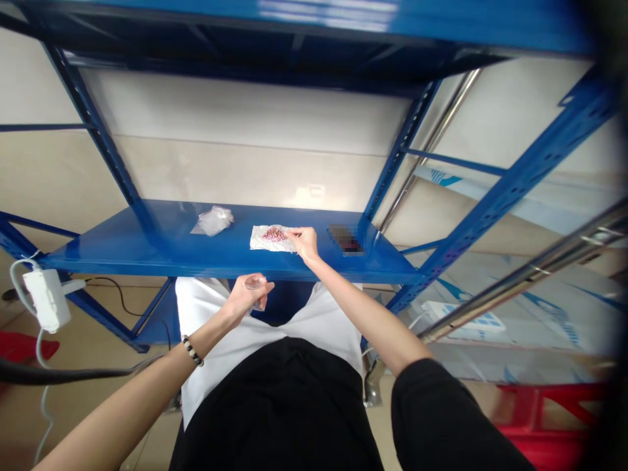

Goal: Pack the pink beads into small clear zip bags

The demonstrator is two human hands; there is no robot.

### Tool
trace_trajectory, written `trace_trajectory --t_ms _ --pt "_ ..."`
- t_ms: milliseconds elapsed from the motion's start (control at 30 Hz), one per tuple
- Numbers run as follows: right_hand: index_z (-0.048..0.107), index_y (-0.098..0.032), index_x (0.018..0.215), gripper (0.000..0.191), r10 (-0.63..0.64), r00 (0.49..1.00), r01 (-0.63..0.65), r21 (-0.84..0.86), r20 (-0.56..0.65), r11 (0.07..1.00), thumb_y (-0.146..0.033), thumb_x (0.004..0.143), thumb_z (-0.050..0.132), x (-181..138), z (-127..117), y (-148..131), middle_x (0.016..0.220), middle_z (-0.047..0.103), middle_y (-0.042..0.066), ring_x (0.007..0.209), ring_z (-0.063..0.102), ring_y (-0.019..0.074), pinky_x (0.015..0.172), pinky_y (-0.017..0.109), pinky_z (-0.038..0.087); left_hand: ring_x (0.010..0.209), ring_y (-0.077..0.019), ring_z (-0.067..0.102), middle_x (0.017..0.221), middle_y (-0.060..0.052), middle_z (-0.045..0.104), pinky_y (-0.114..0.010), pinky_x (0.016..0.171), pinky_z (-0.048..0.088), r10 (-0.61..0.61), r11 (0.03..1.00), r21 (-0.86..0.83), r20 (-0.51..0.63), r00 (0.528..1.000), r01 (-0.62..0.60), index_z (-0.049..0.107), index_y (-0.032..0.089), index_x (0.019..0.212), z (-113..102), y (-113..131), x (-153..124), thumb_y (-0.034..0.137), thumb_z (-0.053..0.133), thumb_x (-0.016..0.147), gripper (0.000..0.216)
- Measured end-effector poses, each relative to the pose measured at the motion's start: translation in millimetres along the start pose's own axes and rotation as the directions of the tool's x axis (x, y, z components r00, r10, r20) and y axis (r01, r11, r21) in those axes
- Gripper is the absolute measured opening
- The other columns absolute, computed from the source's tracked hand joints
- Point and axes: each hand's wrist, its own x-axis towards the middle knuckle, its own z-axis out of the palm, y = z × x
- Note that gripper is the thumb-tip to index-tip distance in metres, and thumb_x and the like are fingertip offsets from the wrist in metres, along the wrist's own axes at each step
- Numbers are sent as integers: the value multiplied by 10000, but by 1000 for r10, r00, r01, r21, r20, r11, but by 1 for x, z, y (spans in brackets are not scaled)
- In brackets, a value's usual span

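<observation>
Right hand at the bead pile, left on a clear cup.
Your left hand (252, 296) was curled around the small clear cup (254, 282), off the shelf's front edge at 7 o'clock from the crumpled white sheet (259, 244). Small pink-red beads (275, 234) lay heaped on that sheet, on the blue shelf (167, 252). Your right hand (305, 242) was at the pile's 3 o'clock, fingertips nearly together; couldn't tell if they gripped anything. Clear plastic bags (214, 221) sat at 9 o'clock.

Right hand (306, 243) at white sheet (258, 242) bearing pink pieces (273, 234); left hand (246, 296) holds clear cup (254, 282).
</observation>
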Motion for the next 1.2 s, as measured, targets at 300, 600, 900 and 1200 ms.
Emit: trace_trajectory --t_ms 300,600,900,1200 --pt "786 -208 836 163 -122 987 150 -330 105 932 -288 815 646 17 26 15 890 749 51 803 645 189 748 271 452 342 -93 467 418 22 550 -222 437 385 -37 999 29 56 998 36 507 173 663 7 -10 6 419 750 722 351" --pt "788 -237 815 156 -143 984 176 -424 108 889 -296 828 644 15 25 13 851 742 36 827 606 199 772 290 437 341 -88 464 413 21 545 -216 441 375 -25 998 56 56 998 21 503 174 624 8 -17 8 409 733 736 347" --pt "772 -237 740 126 -100 976 185 -491 195 852 -335 790 710 7 22 2 823 723 59 845 571 228 786 319 416 348 -84 463 413 22 535 -214 438 369 -14 993 116 -15 1000 15 493 172 599 12 -23 2 403 734 730 359" --pt "762 -231 800 128 -363 922 386 -264 134 884 -304 855 673 -10 -4 -51 841 676 61 919 530 233 841 368 399 324 -77 429 376 34 491 -212 421 339 40 985 168 -24 999 -36 460 183 569 14 -11 4 426 727 731 396"
